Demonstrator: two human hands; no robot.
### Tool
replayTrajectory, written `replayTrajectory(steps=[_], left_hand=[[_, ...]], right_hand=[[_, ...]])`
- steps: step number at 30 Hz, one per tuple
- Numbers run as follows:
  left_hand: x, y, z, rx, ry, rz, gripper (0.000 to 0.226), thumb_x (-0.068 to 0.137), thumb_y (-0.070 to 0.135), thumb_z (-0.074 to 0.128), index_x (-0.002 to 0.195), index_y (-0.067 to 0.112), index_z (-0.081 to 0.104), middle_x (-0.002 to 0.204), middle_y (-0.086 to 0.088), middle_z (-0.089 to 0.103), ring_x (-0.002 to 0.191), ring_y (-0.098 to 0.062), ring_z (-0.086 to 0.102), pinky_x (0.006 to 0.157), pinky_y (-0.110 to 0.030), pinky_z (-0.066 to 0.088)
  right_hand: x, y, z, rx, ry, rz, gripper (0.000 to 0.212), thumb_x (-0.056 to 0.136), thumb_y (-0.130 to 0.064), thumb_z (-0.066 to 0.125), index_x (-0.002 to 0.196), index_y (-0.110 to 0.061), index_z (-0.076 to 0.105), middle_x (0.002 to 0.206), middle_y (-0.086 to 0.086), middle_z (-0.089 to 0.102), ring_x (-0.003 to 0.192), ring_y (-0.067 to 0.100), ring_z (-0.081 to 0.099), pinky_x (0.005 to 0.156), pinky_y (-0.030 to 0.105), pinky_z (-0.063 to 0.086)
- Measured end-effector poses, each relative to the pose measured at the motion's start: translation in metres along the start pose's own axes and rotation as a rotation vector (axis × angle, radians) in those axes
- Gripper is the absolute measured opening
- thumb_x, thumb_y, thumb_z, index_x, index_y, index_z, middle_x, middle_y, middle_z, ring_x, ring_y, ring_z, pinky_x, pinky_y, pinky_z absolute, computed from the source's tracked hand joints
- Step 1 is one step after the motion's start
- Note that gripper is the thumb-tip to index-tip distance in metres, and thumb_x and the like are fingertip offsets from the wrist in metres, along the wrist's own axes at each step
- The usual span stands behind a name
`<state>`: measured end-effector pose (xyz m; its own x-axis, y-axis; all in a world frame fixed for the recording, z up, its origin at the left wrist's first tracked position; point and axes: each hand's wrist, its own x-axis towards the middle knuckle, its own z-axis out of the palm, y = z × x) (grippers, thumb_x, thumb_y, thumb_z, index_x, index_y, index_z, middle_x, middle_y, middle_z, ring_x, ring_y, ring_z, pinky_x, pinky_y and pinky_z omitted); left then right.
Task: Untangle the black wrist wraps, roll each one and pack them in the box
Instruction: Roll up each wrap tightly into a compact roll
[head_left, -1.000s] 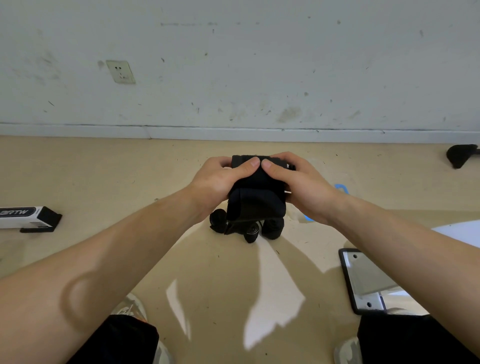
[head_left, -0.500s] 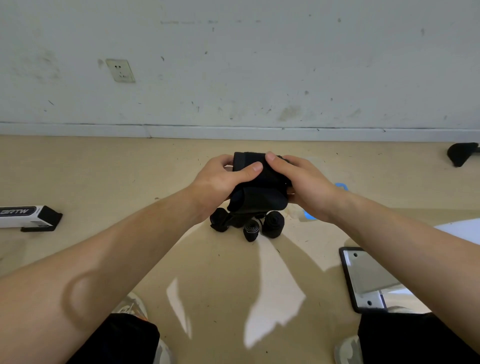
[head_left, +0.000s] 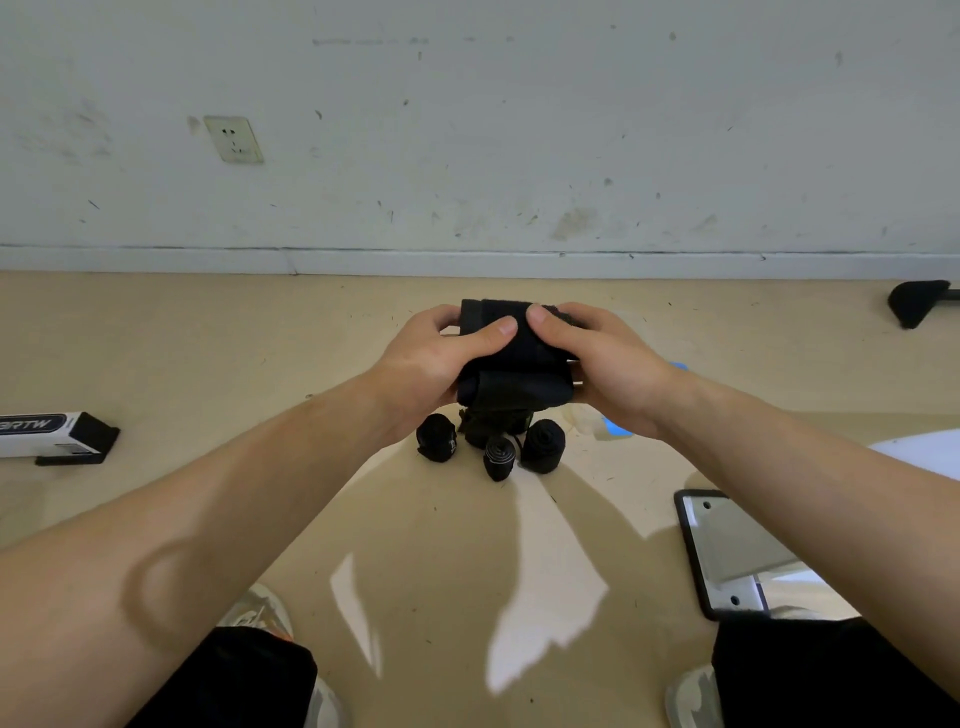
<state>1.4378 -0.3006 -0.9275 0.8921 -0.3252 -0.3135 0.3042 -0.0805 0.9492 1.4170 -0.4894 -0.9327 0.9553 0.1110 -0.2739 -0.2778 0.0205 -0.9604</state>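
A single wide-angle view looked out from the person's head, facing forward and tilted down. Both forearms reached away from the lens toward mid-frame, the knees sat at the bottom edge, the floor filled the lower part, and the wall stood close across the top.

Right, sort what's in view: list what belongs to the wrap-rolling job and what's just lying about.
Job:
- black wrist wrap held in left hand and right hand
- rolled wraps on the floor
- black-and-white box, probably the packing box

Lying about:
- wall socket
- black-framed plate
- blue scrap
- black object by the wall
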Motion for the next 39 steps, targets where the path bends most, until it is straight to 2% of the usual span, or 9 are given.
replayTrajectory(steps=[4, 9, 12, 18, 22, 25, 32, 36, 39], left_hand=[[-0.003, 0.006, 0.000, -0.027, -0.053, -0.052, 0.038, 0.099, 0.035, 0.067, 0.123, 0.006, 0.070, 0.100, -0.004, 0.079, 0.089, -0.017, 0.078, 0.070, -0.025, 0.061], [-0.001, 0.001, 0.000, -0.035, -0.004, 0.039, 0.049, 0.092, 0.032, 0.077, 0.129, 0.003, 0.065, 0.118, -0.016, 0.075, 0.100, -0.026, 0.077, 0.075, -0.031, 0.061], [0.001, -0.001, -0.002, -0.007, 0.000, 0.039, 0.056, 0.087, 0.038, 0.080, 0.130, 0.006, 0.064, 0.118, -0.013, 0.075, 0.105, -0.026, 0.076, 0.079, -0.032, 0.061], [-0.004, 0.006, 0.001, -0.004, -0.079, -0.076, 0.033, 0.098, 0.041, 0.065, 0.114, 0.012, 0.071, 0.085, 0.007, 0.078, 0.077, -0.007, 0.076, 0.063, -0.020, 0.057], [-0.005, 0.005, 0.002, 0.002, -0.021, -0.029, 0.038, 0.095, 0.035, 0.072, 0.125, 0.012, 0.067, 0.102, 0.001, 0.079, 0.091, -0.013, 0.078, 0.070, -0.024, 0.060], [-0.004, 0.002, 0.003, -0.034, -0.016, -0.014, 0.057, 0.086, 0.034, 0.082, 0.133, 0.009, 0.061, 0.122, -0.011, 0.074, 0.104, -0.024, 0.076, 0.081, -0.033, 0.062], [-0.007, 0.007, 0.006, -0.111, -0.018, -0.054, 0.042, 0.097, 0.033, 0.069, 0.129, 0.005, 0.066, 0.106, -0.008, 0.077, 0.094, -0.024, 0.078, 0.076, -0.029, 0.062], [-0.004, 0.008, 0.002, -0.180, 0.141, -0.039, 0.042, 0.096, 0.036, 0.071, 0.127, 0.008, 0.067, 0.104, -0.006, 0.079, 0.092, -0.021, 0.079, 0.077, -0.030, 0.064], [-0.001, 0.011, -0.009, -0.267, 0.233, -0.061, 0.035, 0.097, 0.037, 0.070, 0.121, 0.011, 0.068, 0.099, -0.002, 0.077, 0.082, -0.017, 0.078, 0.072, -0.027, 0.064]], right_hand=[[0.000, 0.003, 0.002, -0.008, 0.011, -0.045, 0.026, 0.095, -0.030, 0.069, 0.114, -0.013, 0.063, 0.097, 0.006, 0.071, 0.082, 0.020, 0.073, 0.071, 0.033, 0.058], [-0.002, 0.002, 0.002, -0.020, -0.033, 0.003, 0.042, 0.093, -0.046, 0.066, 0.121, -0.014, 0.065, 0.105, 0.000, 0.076, 0.096, 0.019, 0.075, 0.084, 0.037, 0.061], [-0.002, 0.001, 0.003, -0.038, -0.042, 0.002, 0.044, 0.095, -0.046, 0.064, 0.121, -0.011, 0.066, 0.108, 0.004, 0.077, 0.099, 0.021, 0.075, 0.089, 0.039, 0.061], [-0.003, 0.003, 0.003, 0.018, 0.024, -0.037, 0.056, 0.078, -0.043, 0.082, 0.119, -0.009, 0.063, 0.109, 0.008, 0.075, 0.100, 0.025, 0.075, 0.085, 0.041, 0.059], [-0.004, 0.000, 0.003, 0.016, -0.025, 0.038, 0.048, 0.092, -0.049, 0.066, 0.124, -0.013, 0.064, 0.105, 0.002, 0.076, 0.099, 0.022, 0.075, 0.086, 0.042, 0.060], [-0.003, -0.001, 0.004, 0.044, -0.012, 0.038, 0.043, 0.096, -0.045, 0.063, 0.120, -0.010, 0.064, 0.096, 0.000, 0.075, 0.095, 0.022, 0.075, 0.084, 0.041, 0.060], [-0.004, 0.000, 0.005, 0.086, 0.036, 0.013, 0.037, 0.096, -0.032, 0.067, 0.128, -0.013, 0.059, 0.109, 0.003, 0.070, 0.093, 0.021, 0.073, 0.074, 0.033, 0.058], [-0.007, -0.004, 0.010, 0.024, 0.060, 0.108, 0.040, 0.102, -0.044, 0.055, 0.130, -0.016, 0.050, 0.109, 0.005, 0.067, 0.075, 0.023, 0.073, 0.064, 0.035, 0.059], [-0.007, 0.001, 0.010, -0.160, 0.175, 0.037, 0.021, 0.105, -0.025, 0.047, 0.126, -0.019, 0.045, 0.097, 0.008, 0.065, 0.057, 0.019, 0.066, 0.067, 0.040, 0.058]])
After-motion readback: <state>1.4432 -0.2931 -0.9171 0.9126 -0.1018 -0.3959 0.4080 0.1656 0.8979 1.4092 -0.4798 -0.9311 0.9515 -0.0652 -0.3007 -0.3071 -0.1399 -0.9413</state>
